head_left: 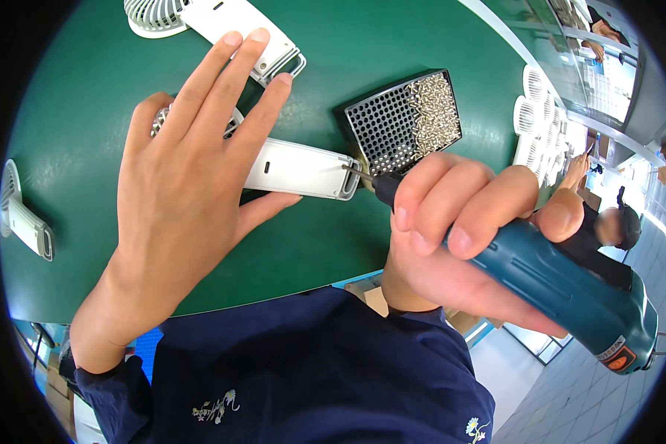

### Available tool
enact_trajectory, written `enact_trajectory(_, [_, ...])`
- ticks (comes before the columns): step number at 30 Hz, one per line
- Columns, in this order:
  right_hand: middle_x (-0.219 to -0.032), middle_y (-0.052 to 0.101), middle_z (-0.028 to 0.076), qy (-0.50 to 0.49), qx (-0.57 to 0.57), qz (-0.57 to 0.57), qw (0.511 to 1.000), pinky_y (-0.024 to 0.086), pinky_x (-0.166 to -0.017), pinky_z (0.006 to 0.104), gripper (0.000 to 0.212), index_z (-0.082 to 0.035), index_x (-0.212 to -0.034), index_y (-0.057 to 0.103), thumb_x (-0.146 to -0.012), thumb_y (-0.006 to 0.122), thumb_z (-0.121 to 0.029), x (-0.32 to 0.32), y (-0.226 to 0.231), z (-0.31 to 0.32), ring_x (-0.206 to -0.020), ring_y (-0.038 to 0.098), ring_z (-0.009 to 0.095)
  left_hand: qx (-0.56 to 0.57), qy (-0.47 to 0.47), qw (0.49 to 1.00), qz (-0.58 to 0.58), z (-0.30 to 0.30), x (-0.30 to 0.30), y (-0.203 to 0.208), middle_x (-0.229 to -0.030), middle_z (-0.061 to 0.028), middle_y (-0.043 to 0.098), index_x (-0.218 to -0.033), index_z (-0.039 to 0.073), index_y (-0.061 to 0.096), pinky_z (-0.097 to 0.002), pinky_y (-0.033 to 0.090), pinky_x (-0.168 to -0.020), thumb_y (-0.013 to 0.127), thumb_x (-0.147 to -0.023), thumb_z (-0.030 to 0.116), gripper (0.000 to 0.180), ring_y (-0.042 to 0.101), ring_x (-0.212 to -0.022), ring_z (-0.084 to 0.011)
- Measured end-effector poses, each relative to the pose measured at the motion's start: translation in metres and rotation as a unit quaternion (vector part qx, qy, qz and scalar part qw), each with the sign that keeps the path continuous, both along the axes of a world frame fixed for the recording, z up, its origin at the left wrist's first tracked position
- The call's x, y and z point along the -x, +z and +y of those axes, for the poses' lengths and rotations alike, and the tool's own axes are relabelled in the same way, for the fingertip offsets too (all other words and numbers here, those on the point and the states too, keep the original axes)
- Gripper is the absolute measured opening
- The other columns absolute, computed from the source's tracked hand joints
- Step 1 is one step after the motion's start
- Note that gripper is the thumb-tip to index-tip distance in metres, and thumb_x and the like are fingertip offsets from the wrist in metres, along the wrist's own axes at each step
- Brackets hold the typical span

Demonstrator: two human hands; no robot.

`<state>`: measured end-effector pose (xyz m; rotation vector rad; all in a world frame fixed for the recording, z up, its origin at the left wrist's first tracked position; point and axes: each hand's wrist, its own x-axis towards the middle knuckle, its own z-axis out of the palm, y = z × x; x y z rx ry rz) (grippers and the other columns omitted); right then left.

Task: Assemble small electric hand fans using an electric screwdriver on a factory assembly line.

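A white handheld fan [303, 169] lies on the green table, its handle pointing right and its round head mostly hidden under my left hand [192, 155]. That hand is spread over it, the thumb along the handle's near edge. My two longest fingertips rest on a second white fan [248, 37] beyond it. My right hand [459, 214] is wrapped round a teal electric screwdriver [547, 266], tilted with its bit at the near fan's handle end. Whether a screw sits under the tip is too small to tell.
A black perforated tray [381, 126] with many small silver screws stands just beyond the screwdriver's tip. Another white fan [29, 226] lies at the far left. Several white fans [536, 118] are grouped at the table's right edge, near a person in a dark cap [629, 222].
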<state>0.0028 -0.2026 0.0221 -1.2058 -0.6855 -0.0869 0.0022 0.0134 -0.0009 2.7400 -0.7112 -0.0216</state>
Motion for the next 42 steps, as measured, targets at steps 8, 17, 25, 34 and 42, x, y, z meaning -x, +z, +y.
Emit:
enact_trajectory(8, [-0.079, 0.052, 0.007, -0.084, -0.069, -0.002, 0.994, 0.038, -0.046, 0.0318, 0.075, -0.011, -0.123, 0.047, -0.084, 0.043, -0.076, 0.005, 0.004, -0.015, -0.051, 0.049, 0.018, -0.008, 0.000, 1.000, 0.009, 0.000, 0.000, 0.002, -0.150, -0.0122, 0.037, -0.131, 0.007, 0.055, -0.0386, 0.040, -0.090, 0.082, -0.058, 0.036, 0.082, 0.038, -0.137, -0.0275])
enact_trajectory(17, [-0.075, 0.053, 0.007, -0.124, -0.075, 0.010, 0.989, 0.041, -0.044, 0.0317, 0.081, -0.012, -0.125, 0.036, -0.082, 0.042, -0.080, 0.004, -0.008, -0.021, -0.047, 0.047, 0.016, -0.018, -0.006, 1.000, 0.007, 0.001, -0.001, 0.001, -0.150, -0.0123, 0.036, -0.131, 0.006, 0.054, -0.0392, 0.040, -0.090, 0.082, -0.058, 0.035, 0.083, 0.038, -0.137, -0.0283])
enact_trajectory(25, [-0.078, 0.052, 0.007, -0.107, -0.055, -0.005, 0.993, 0.040, -0.047, 0.0330, 0.083, -0.013, -0.127, 0.041, -0.081, 0.040, -0.082, 0.002, -0.018, -0.022, -0.049, 0.048, 0.017, -0.022, -0.008, 1.000, 0.000, 0.003, 0.000, 0.000, -0.150, -0.0123, 0.036, -0.131, 0.007, 0.054, -0.0390, 0.040, -0.089, 0.081, -0.060, 0.037, 0.083, 0.038, -0.137, -0.0283])
enact_trajectory(34, [-0.076, 0.052, 0.008, -0.096, -0.050, -0.011, 0.994, 0.040, -0.047, 0.0337, 0.084, -0.012, -0.128, 0.041, -0.081, 0.039, -0.082, 0.005, -0.017, -0.020, -0.050, 0.049, 0.018, -0.018, -0.007, 1.000, -0.002, 0.001, -0.001, 0.000, -0.150, -0.0123, 0.037, -0.131, 0.007, 0.054, -0.0388, 0.040, -0.089, 0.080, -0.061, 0.038, 0.081, 0.039, -0.136, -0.0285])
enact_trajectory(42, [-0.078, 0.053, 0.009, -0.102, -0.061, -0.015, 0.993, 0.041, -0.049, 0.0344, 0.086, -0.010, -0.128, 0.041, -0.080, 0.044, -0.081, 0.008, -0.015, -0.021, -0.051, 0.050, 0.020, 0.002, -0.006, 1.000, -0.006, -0.001, -0.001, 0.000, -0.149, -0.0124, 0.038, -0.129, 0.006, 0.056, -0.0383, 0.040, -0.089, 0.080, -0.062, 0.036, 0.078, 0.039, -0.136, -0.0273])
